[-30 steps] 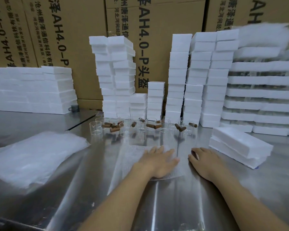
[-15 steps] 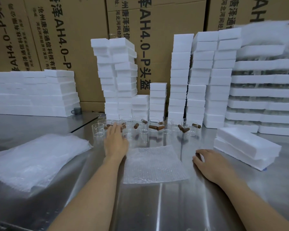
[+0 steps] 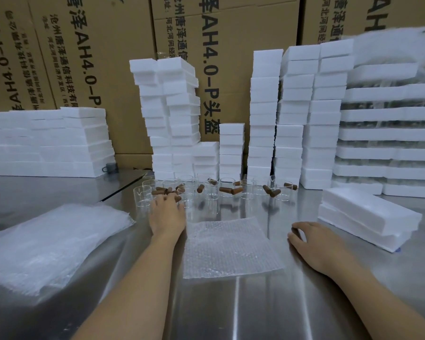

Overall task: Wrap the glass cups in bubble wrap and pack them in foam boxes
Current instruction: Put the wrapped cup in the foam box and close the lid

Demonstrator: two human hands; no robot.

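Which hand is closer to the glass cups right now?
Left. The left hand has its fingertips among the glass cups at the row's left end; the right hand rests on the table beside the bubble wrap sheet, well short of them.

The steel table carries 1 flat bubble wrap sheet at the middle and a bubble wrap pile at left. Glass cups cluster behind the sheet, foam box stacks line the back, and 2 stacked foam boxes lie at right.
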